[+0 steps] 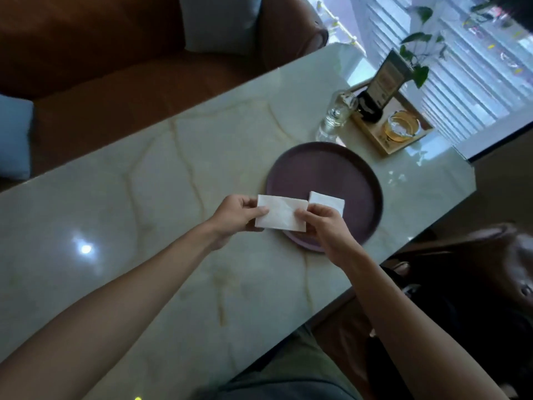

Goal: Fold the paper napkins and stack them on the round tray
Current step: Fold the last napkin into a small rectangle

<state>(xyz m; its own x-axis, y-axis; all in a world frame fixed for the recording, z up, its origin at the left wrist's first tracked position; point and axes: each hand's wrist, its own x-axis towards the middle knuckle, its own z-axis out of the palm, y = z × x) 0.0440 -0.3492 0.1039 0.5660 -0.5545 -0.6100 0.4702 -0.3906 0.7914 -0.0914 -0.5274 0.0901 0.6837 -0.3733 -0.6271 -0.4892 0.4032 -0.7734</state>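
Note:
A white paper napkin [281,212], folded into a rectangle, is held above the near-left rim of the round purple tray [326,171]. My left hand [238,216] pinches its left edge and my right hand [323,223] pinches its right edge. A second folded white napkin [327,201] lies on the tray just behind my right hand, partly hidden by it.
The marble table [144,197] holds a glass bottle [336,115] and a wooden tray [403,140] with a dark card stand and an amber glass beyond the round tray. A brown sofa with blue cushions runs along the far side. A brown chair sits at the right.

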